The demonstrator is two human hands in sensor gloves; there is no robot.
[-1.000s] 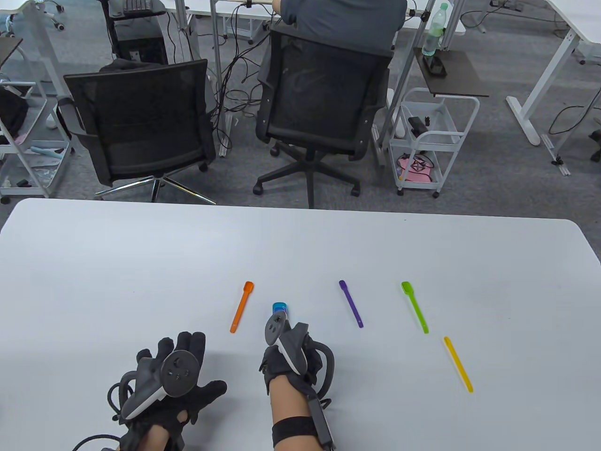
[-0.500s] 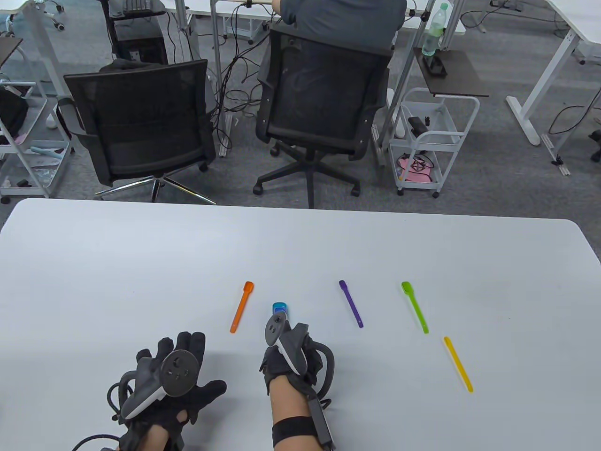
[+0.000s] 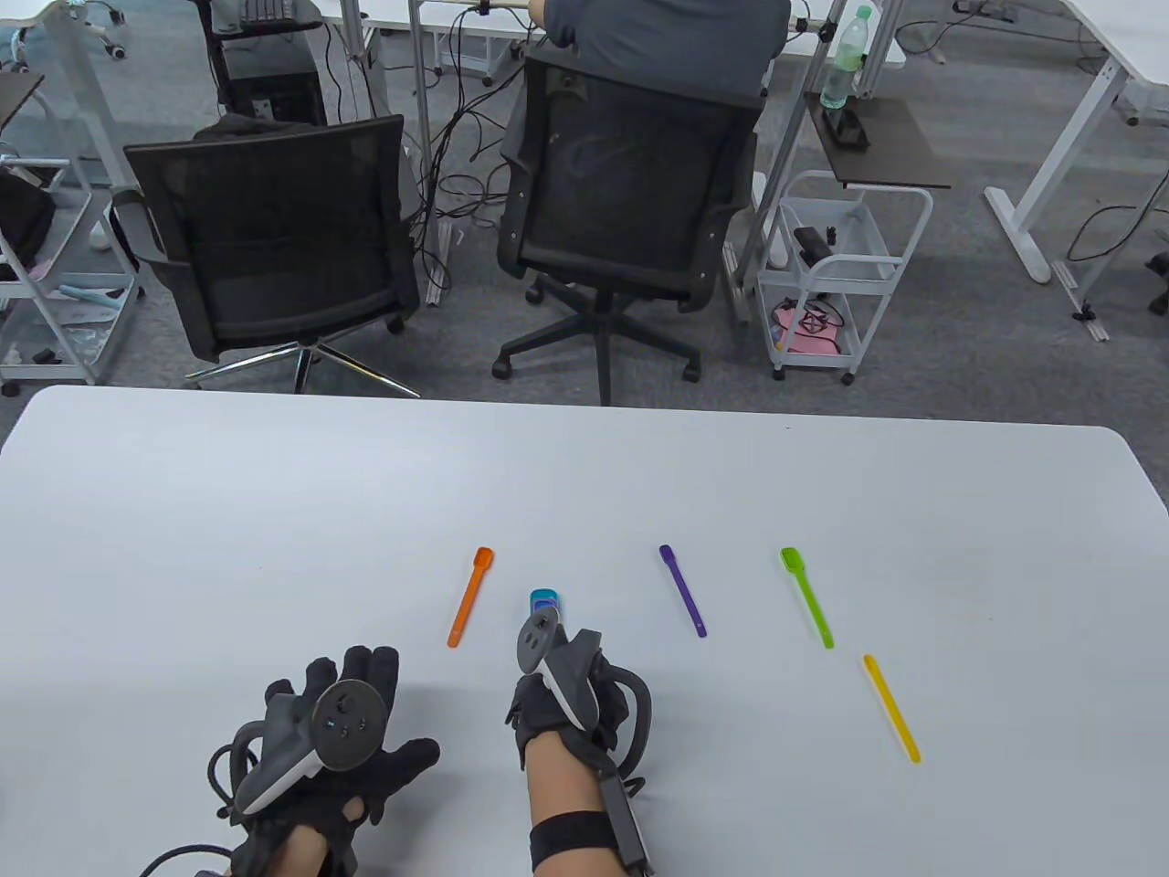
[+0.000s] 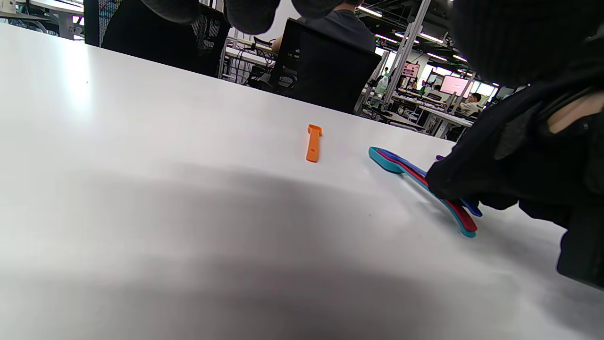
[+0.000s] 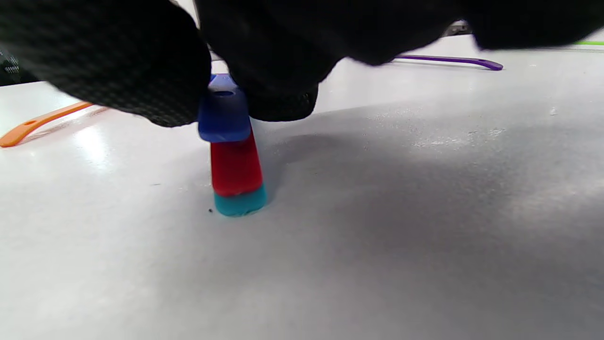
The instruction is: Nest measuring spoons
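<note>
Barely any change — the right hand (image 3: 571, 681) has edged slightly right.

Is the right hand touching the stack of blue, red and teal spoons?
Touching. In the right wrist view the right hand's fingers press on the blue spoon, topmost of the stack on the table.

A broad white table (image 3: 274, 512) with rounded corners fills the lower half of the table view. Beyond its far edge two black mesh office chairs (image 3: 274, 237) stand side by side on grey carpet; a person in a dark grey shirt (image 3: 667, 36) sits in the right one, back turned. A white wire trolley (image 3: 845, 274) stands to their right, near a green-tinted plastic bottle (image 3: 842, 59)
</note>
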